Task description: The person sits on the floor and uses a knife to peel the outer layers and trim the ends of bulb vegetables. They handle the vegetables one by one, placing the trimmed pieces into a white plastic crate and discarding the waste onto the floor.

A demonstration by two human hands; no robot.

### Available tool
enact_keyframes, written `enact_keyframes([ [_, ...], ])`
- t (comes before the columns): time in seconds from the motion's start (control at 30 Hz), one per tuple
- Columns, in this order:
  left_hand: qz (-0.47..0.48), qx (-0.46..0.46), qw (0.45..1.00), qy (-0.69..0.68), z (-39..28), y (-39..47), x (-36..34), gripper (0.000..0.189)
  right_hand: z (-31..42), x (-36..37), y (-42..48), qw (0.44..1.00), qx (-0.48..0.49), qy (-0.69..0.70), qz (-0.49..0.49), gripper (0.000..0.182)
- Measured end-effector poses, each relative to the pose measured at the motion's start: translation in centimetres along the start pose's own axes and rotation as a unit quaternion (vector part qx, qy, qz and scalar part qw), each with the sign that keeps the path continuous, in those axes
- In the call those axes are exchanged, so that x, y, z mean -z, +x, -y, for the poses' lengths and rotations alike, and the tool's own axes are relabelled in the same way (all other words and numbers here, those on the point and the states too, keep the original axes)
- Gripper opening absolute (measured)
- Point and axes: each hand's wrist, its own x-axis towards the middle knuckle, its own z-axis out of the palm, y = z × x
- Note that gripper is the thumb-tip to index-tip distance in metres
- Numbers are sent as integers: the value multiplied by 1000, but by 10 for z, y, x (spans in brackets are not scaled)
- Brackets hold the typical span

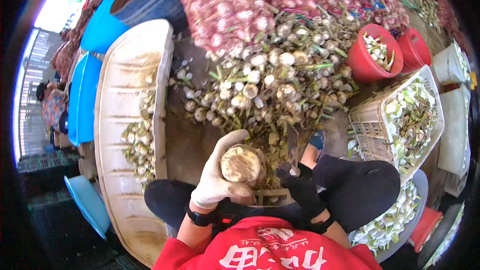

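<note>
My left hand (215, 174), in a whitish knit glove, curls around the side of a round, pale wooden block (240, 164) with a worn, soiled top. To its right my right hand (302, 183), in a black glove, is closed on a knife (293, 144) whose dark blade points away from me. A small whitish piece shows by that hand; whether it is garlic or part of the handle I cannot tell. Beyond both hands spreads a large heap of garlic bulbs (249, 90) with green stem pieces and dry husks.
A long whitish tub (123, 71) holding some garlic stands at left. Filled mesh sacks (225, 7) lie behind the heap. At right are red buckets (369, 54), a plastic crate (369, 127) of garlic and scraps, and a grey basin (420, 210) of trimmed garlic. A person (54, 107) is far left.
</note>
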Motion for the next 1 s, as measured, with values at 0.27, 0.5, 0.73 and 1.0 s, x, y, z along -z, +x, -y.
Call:
enact_keyframes([
  [0.27, -130, -160, 863, 462, -10, -50, -11, 84, 79, -13, -50, 898, 292, -306, 117, 29],
  [0.5, -207, -211, 797, 526, -12, -88, -17, 75, 83, -57, -61, 772, 426, -455, 126, 40],
  [0.73, -154, -341, 767, 520, -18, -132, -32, 73, 34, -20, -21, 946, 183, -251, 95, 35],
  [1.0, -269, -213, 833, 434, -16, -104, 11, 78, 36, -41, -50, 914, 243, -325, -15, 29],
])
